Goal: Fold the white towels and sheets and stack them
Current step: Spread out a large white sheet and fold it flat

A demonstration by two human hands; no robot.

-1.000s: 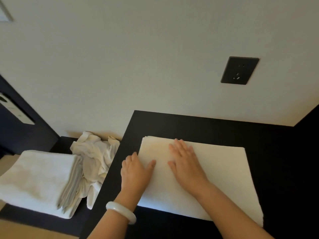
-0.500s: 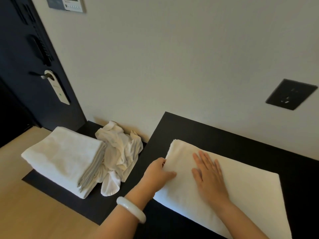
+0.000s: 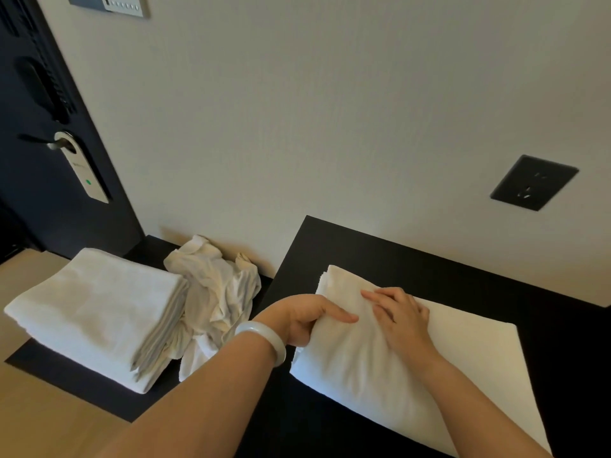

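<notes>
White towel (image 3: 347,365), long axis upper-left to lower-right

Folded towel (image 3: 406,365) on black table (image 3: 363,252). Left hand (image 3: 304,320), bracelet (image 3: 264,338) on the wrist, grips the towel's 9 o'clock edge, thumb on top. Right hand (image 3: 400,315) presses the top, fingers bent. Towel stack (image 3: 96,312) at 9 o'clock of it, crumpled sheets (image 3: 215,292) between. Wall socket (image 3: 534,182) at 1 o'clock.

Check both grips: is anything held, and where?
Left-hand grip holds the folded towel by its left edge, thumb on top; right-hand grip only presses its top.
</notes>
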